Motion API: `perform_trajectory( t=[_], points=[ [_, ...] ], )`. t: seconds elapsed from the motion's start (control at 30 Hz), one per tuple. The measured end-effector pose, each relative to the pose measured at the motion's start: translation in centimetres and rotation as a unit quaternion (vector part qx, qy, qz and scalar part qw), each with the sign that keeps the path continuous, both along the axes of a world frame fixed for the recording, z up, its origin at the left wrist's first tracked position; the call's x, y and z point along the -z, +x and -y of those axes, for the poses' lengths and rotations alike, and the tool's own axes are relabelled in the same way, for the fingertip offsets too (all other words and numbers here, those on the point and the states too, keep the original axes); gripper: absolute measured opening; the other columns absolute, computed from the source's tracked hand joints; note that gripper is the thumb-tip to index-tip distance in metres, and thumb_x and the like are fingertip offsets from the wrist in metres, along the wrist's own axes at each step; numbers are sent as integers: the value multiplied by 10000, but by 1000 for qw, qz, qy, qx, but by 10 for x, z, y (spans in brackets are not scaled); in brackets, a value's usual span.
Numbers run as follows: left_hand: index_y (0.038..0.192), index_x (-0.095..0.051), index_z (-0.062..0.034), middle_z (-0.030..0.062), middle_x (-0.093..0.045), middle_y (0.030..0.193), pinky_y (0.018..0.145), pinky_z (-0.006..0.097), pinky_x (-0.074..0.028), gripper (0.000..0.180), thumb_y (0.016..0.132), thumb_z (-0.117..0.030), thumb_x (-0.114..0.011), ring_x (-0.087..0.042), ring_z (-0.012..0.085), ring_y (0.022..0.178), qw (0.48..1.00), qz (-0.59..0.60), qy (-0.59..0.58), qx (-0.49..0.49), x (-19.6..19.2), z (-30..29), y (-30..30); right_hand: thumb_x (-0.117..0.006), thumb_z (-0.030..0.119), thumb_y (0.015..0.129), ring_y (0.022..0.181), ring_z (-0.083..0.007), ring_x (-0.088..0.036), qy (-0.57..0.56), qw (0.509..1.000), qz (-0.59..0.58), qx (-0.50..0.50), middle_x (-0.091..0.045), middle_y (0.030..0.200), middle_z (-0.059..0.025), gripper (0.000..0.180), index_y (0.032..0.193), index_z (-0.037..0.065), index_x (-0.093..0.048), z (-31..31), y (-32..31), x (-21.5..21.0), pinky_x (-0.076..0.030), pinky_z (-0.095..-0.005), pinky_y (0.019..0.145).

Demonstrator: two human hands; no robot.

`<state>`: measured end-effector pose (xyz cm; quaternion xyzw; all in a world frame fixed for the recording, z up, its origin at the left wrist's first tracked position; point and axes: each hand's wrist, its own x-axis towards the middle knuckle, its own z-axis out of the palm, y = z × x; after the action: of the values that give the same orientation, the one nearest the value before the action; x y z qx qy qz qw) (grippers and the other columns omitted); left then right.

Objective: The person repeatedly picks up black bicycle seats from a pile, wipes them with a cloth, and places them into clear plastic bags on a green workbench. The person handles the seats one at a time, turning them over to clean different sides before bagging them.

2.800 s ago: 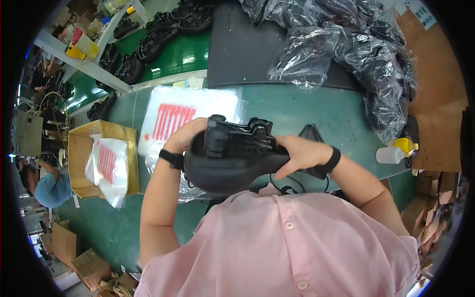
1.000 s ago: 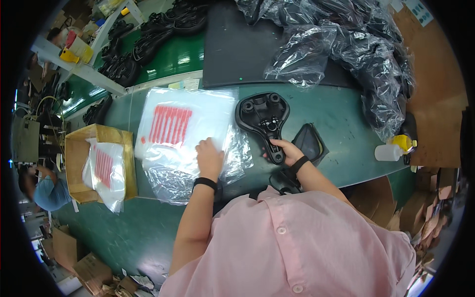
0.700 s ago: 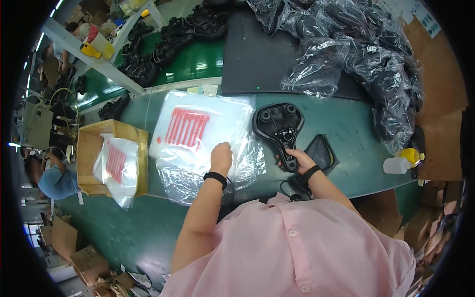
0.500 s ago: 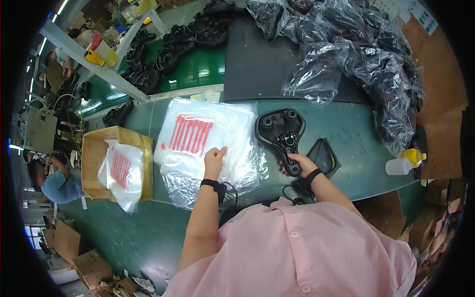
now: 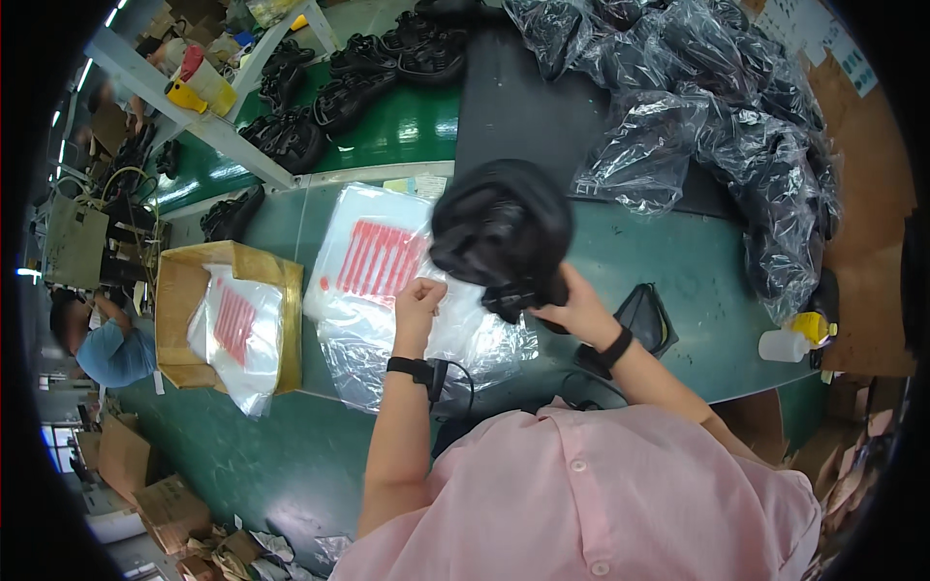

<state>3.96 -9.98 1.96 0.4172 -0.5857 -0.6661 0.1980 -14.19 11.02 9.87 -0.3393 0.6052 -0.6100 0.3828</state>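
A black bicycle saddle (image 5: pixel 504 232) is lifted above the bench in my right hand (image 5: pixel 579 308). My fingers grip its narrow nose; its wide end points away from me, and motion blurs it. A stack of clear plastic bags (image 5: pixel 339 324) with red printed stripes lies to the left, partly hidden behind the saddle. Over the bags' right part is my left hand (image 5: pixel 418 302), fingers curled in and thumb pressed to them. Whether a bag edge is pinched there I cannot make out. A dark, pointed saddle-like piece (image 5: pixel 639 320) rests on the bench right of my right wrist.
An open cardboard box (image 5: pixel 291 329) with more striped bags stands left. Plastic-wrapped black saddles (image 5: pixel 775 184) pile up at far right, beside a black mat (image 5: pixel 518 107). Bare saddles (image 5: pixel 354 102) sit on a green surface beyond a metal frame (image 5: pixel 223 136). A yellow-capped bottle (image 5: pixel 783 346) lies right.
My right hand has raised the saddle off the bench and moved it left and away from me, turning it. My left hand stays over the bags, fingers still curled.
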Motion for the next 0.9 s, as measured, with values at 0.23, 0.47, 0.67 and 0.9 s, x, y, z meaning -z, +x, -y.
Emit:
perform_trajectory(
  t=[0.23, 0.47, 0.67, 0.9],
  points=[
    [922, -622, 23, 82, -635, 779, 613, 261, -486, 132, 805, -24, -586, -580, 134, 648, 999, -27, 32, 6, 5, -3, 9, -691, 23, 743, 1041, -161, -552, 56, 947, 297, -106, -564, 1157, -81, 677, 1341, 15, -376, 94, 35, 49, -433, -299, 911],
    [928, -573, -29, 46, -612, 891, 790, 297, -510, 103, 930, -123, -529, -597, 143, 849, 914, -261, 218, -220, -7, 25, 64, -672, 29, 745, 971, -177, -571, 88, 931, 352, -32, -579, 1108, -85, 638, 1314, 18, -384, 105, 20, 89, -458, -307, 849],
    [995, -589, -15, -16, -509, 719, 611, 237, -469, 169, 928, -164, -546, -475, 71, 629, 953, -179, 212, -125, -52, 45, 92, -662, -4, 718, 980, -185, -562, 86, 958, 264, 69, -570, 1133, -91, 673, 1328, 18, -379, 82, -6, 78, -437, -305, 887],
    [1114, -607, 7, -33, -480, 620, 477, 226, -415, 280, 908, -180, -573, -387, 41, 464, 990, -28, 70, -123, -46, 30, 51, -635, -47, 649, 1029, -297, -570, -12, 969, -246, 1, -562, 1113, -140, 629, 1246, 28, -453, 69, -2, 31, -429, -320, 929]
  ],
)
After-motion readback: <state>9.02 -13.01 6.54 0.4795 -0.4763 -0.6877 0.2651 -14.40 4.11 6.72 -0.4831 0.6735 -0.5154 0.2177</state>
